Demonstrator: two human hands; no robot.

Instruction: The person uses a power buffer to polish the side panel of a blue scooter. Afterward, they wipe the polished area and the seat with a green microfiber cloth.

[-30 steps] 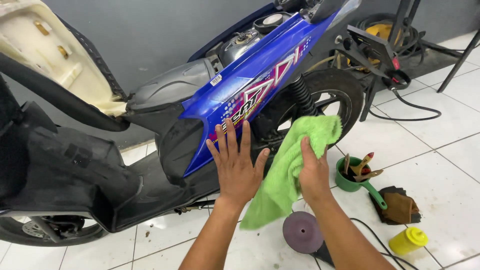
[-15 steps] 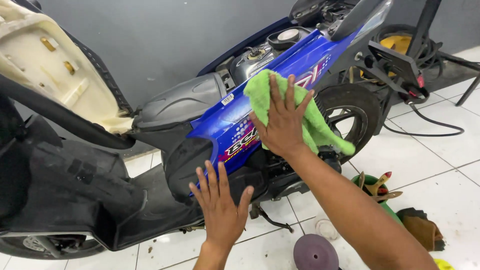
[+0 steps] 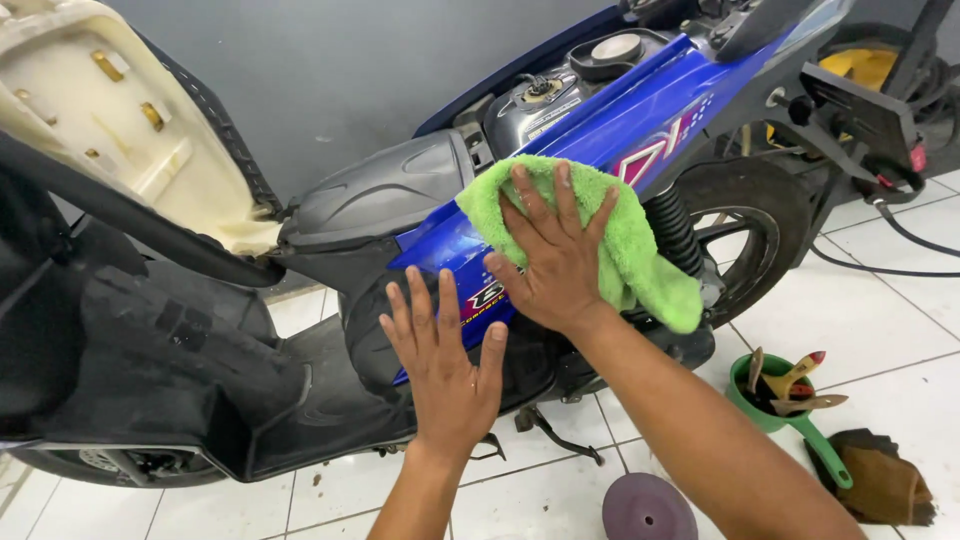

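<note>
Right hand (image 3: 555, 262) pressed flat on the green cloth (image 3: 590, 230), mid-wipe on the scooter's blue side panel (image 3: 640, 130); left hand (image 3: 445, 365) splayed open, empty, bracing just below—next stroke wants steady pressure.

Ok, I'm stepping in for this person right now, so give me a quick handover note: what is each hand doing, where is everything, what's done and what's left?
Right hand: flat, fingers spread, pressing the green cloth onto the blue side panel of the scooter.
Left hand: empty, open palm braced on the lower body beneath the panel.
Seat is tipped up, tank area exposed.
On the floor tiles at right: green cup of brushes, brown rag, purple round lid.
Done: cannot tell how much of the panel is wiped.
Left: probably the panel's rear part.
</note>
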